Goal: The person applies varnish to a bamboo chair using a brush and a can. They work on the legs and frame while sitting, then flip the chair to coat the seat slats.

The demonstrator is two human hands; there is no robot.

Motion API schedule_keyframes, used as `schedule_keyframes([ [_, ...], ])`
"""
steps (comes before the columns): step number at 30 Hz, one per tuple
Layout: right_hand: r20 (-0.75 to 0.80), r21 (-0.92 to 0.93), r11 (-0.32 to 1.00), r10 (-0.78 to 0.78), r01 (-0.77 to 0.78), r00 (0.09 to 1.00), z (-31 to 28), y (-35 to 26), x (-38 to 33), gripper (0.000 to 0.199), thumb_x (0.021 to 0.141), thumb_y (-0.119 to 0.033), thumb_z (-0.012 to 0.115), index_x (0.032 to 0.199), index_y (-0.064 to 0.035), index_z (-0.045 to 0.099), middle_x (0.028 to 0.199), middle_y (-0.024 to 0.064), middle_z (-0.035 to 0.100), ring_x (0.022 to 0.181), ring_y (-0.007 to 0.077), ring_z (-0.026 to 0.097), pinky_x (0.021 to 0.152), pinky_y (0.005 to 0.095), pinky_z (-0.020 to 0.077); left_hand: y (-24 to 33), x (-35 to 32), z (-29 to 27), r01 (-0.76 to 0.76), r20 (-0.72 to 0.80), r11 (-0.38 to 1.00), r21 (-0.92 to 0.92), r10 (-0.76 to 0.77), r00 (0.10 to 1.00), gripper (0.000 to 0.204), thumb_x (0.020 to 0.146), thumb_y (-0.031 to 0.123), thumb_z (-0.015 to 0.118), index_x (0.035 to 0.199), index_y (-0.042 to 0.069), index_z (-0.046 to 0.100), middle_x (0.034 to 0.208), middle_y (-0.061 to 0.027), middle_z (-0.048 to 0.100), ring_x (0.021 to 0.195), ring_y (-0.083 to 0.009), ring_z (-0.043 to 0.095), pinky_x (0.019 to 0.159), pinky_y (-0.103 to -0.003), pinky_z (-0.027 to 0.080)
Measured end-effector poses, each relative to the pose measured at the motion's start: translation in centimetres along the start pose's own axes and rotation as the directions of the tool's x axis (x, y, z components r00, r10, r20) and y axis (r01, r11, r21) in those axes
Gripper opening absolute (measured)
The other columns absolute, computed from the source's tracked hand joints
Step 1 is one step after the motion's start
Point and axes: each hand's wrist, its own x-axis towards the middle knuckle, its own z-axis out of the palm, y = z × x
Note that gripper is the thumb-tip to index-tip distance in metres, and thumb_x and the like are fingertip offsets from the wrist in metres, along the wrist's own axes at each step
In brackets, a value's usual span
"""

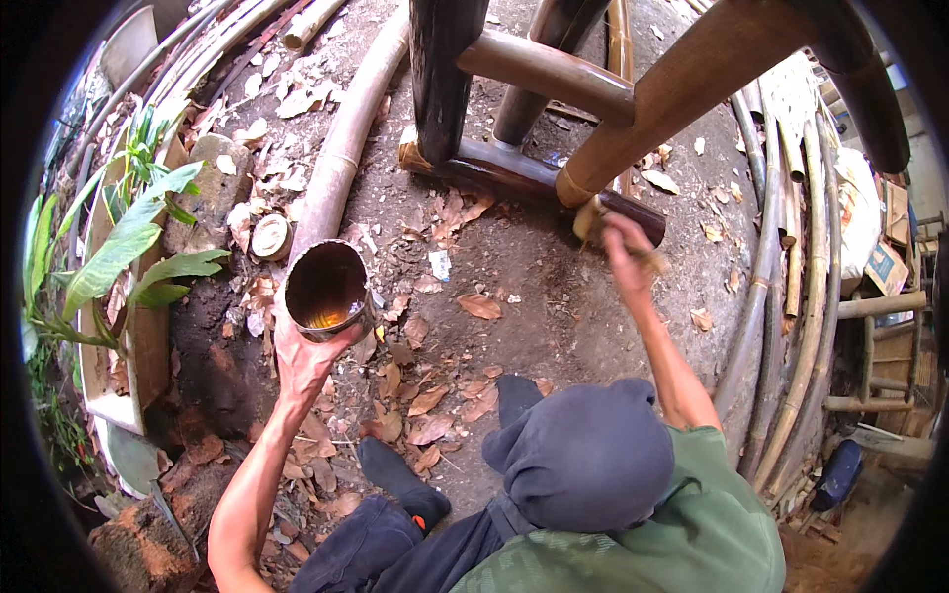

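Observation:
My left hand is wrapped round a round, open-topped can, with amber liquid in its dark inside. In my right hand is a brush, slightly blurred. Its pale bristles rest against the dark bottom rail, close to where a slanting brown bamboo pole meets it. These poles belong to a bamboo frame standing on the ground, with glossy dark and brown surfaces. My fingers partly hide the brush handle.
A long bamboo pole lies on the ground beyond the can. Dry leaves litter the soil. A leafy plant grows at left, near a small round tin. More bamboo poles and a cardboard box are at right.

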Motion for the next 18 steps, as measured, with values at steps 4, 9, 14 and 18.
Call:
schedule_keyframes([
  [4,0.24,-0.263,0.866,-0.369,0.426,0.898,6.5,-8.7,1.4,0.03,0.085,-0.003,0.068,0.113,-0.0149,0.071,0.114,0.0155,0.067,0.102,0.031,0.066,0.09,0.0382,0.0549,-1.3,0.1,-0.4,-0.032,0.009,0.999,0.001,0.032,0.999,0.088,0.067,0.028,0.089,0.137,0.003,0.041,0.128,-0.0137,0.058,0.118,-0.0254,0.058,0.103,-0.038,0.045],
  [9,0.402,-0.593,0.749,-0.042,0.295,0.915,12.4,-10.5,10.5,0.019,0.091,-0.015,0.061,0.104,-0.0188,0.073,0.111,0.0134,0.07,0.103,0.0307,0.068,0.086,0.0416,0.0557,-0.5,0.6,0.0,-0.069,0.01,0.995,-0.078,0.069,0.998,0.091,0.065,0.026,0.091,0.139,0.002,0.042,0.128,-0.0151,0.059,0.117,-0.0269,0.059,0.103,-0.039,0.046],
  [14,0.427,-0.231,0.918,-0.202,0.322,0.882,14.7,-7.8,14.4,0.019,0.091,-0.016,0.057,0.096,-0.0205,0.074,0.099,0.0086,0.074,0.089,0.029,0.072,0.078,0.0407,0.0574,-0.2,0.7,-0.5,-0.129,-0.004,0.989,0.066,0.13,0.992,0.091,0.064,0.026,0.09,0.138,0.002,0.042,0.128,-0.0146,0.058,0.118,-0.0265,0.058,0.103,-0.039,0.046],
  [18,0.493,-0.34,0.633,-0.509,0.695,0.705,13.8,-6.9,9.5,0.019,0.085,-0.006,0.062,0.097,-0.0202,0.069,0.114,0.0088,0.065,0.112,0.0281,0.064,0.086,0.0378,0.056,-0.5,0.3,-1.3,-0.14,-0.037,0.99,-0.012,0.139,0.99,0.091,0.063,0.025,0.089,0.138,0.003,0.042,0.13,-0.0146,0.057,0.119,-0.0268,0.058,0.104,-0.039,0.045],
])
